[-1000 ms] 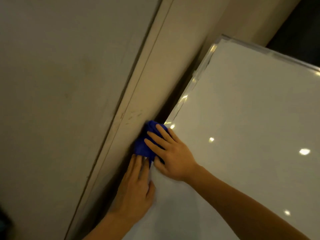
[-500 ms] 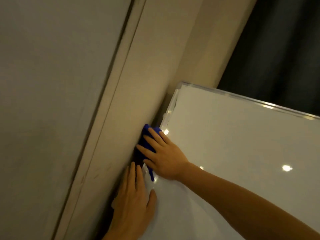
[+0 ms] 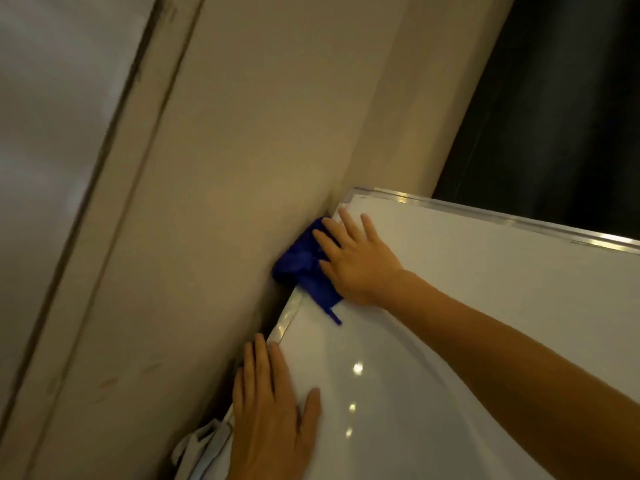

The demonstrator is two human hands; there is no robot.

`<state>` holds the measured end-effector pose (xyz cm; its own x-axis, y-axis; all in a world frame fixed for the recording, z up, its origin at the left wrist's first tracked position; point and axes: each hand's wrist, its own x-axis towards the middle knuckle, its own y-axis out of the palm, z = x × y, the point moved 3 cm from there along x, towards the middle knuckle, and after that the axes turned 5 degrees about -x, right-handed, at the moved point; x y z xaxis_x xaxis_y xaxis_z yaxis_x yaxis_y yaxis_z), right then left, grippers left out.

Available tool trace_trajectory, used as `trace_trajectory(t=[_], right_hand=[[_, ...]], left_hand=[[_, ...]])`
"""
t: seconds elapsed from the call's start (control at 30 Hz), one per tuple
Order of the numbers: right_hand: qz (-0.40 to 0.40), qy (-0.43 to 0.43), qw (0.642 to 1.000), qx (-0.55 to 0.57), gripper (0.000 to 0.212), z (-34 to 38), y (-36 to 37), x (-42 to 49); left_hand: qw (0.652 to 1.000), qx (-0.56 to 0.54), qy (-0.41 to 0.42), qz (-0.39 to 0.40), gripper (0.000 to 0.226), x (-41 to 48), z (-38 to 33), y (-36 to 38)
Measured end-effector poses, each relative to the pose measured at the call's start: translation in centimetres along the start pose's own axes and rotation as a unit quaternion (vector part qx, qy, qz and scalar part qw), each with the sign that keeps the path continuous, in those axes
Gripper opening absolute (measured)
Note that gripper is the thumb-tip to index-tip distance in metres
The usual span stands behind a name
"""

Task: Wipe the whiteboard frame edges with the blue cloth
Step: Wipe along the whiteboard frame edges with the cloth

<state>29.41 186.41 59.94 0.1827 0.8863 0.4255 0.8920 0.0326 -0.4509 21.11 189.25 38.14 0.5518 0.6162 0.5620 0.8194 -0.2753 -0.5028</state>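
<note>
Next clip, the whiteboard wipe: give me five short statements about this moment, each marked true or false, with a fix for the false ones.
1. The right hand presses the blue cloth against the side frame edge of the whiteboard. True.
2. The left hand holds a second cloth. False: it lies flat and open on the board near the frame edge, holding nothing.
3. The cloth sits close to the board's upper corner. True.
4. The cloth is red. False: it is blue.
5. The left hand is above the right hand along the edge. False: it is lower down the same edge, apart from the cloth.
</note>
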Motion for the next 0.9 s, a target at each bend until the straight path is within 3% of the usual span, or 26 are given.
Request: trace_trajectory(t=[0.03, 0.17, 0.33, 0.4, 0.43, 0.5, 0.6, 0.7, 0.83, 0.9], right_hand=[[-0.008, -0.004, 1.000, 0.028, 0.064, 0.4, 0.5, -0.5], [-0.020, -0.193, 0.979, 0.068, 0.066, 7.0, 2.7, -4.8], [-0.014, -0.043, 0.999, 0.009, 0.068, 2.5, 2.1, -1.8], [-0.031, -0.106, 0.992, 0.068, 0.075, 5.5, 3.1, -3.1], [-0.018, -0.168, 0.983, 0.071, 0.075, 7.7, 3.7, -4.3], [-0.007, -0.233, 0.972, 0.028, 0.073, 8.3, 4.1, -5.2], [-0.020, -0.121, 0.992, -0.038, 0.070, 2.6, 3.1, -1.6], [-0.005, -0.014, 1.000, -0.011, 0.072, 0.2, 2.6, 0.2], [-0.007, -0.192, 0.981, 0.012, 0.064, 4.9, 4.1, -2.7], [-0.020, -0.178, 0.983, -0.044, 0.063, 1.9, 3.9, -1.6]], left_hand=[[1.000, -0.005, -0.003, -0.002, 0.103, 0.1, -0.3, 0.0], [1.000, 0.012, -0.018, 0.003, 0.094, 0.3, -0.6, 0.8], [0.999, 0.023, -0.036, 0.007, 0.115, 0.4, -0.5, 1.4], [0.999, 0.022, -0.022, 0.019, 0.113, 0.9, -0.8, 1.3], [0.999, 0.015, -0.021, 0.047, 0.107, 1.0, -0.6, 1.3], [0.999, 0.045, -0.002, 0.023, 0.100, 1.0, -0.7, 1.2], [0.998, 0.059, -0.006, 0.035, 0.101, 0.9, -0.1, 1.6], [0.998, 0.047, 0.001, 0.038, 0.102, 1.3, -0.2, 1.8], [0.997, 0.013, 0.074, -0.037, 0.092, 3.5, -1.2, 1.0], [0.995, 0.006, 0.093, -0.041, 0.088, 4.7, -2.1, 0.6]])
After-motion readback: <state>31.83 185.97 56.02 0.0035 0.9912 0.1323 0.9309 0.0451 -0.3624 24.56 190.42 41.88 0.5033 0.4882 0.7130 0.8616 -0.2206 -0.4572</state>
